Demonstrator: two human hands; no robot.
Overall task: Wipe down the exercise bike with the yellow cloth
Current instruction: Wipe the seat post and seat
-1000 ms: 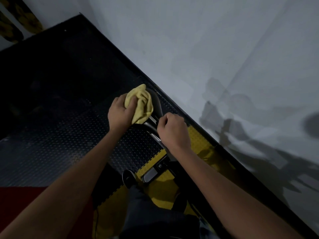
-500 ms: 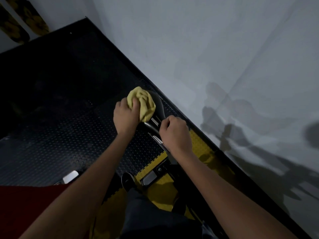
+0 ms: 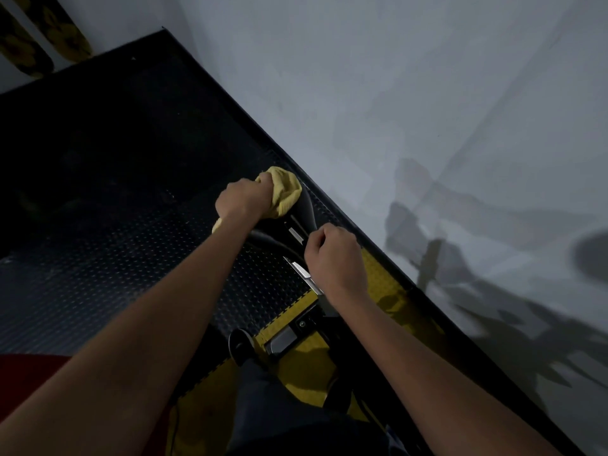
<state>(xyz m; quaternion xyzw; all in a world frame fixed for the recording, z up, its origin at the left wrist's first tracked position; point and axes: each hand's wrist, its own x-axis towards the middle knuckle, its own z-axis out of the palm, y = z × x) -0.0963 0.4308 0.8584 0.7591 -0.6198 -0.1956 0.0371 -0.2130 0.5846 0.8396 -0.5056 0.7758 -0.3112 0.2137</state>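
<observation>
The left hand [image 3: 241, 200] has its fingers curled tight round the yellow cloth [image 3: 284, 192], bunching it into a wad that bulges out past the knuckles on the wall side; a small tail of the cloth also pokes out below the wrist. The wad is pressed against the dark curved saddle [image 3: 304, 209] of the exercise bike [image 3: 296, 324], sitting on the saddle's far end. Just on the near side of the saddle, the right hand [image 3: 334, 258] is closed in a fist with its fingers wrapped round a part of the bike under the saddle, though the part itself is hidden by the hand, next to a silver metal strip [image 3: 302, 269] on the frame. Below the saddle lie black studded floor mats [image 3: 115, 258] and a patch of yellow mat [image 3: 309, 366]; beyond the saddle rises a pale grey wall [image 3: 427, 110] carrying shadows
</observation>
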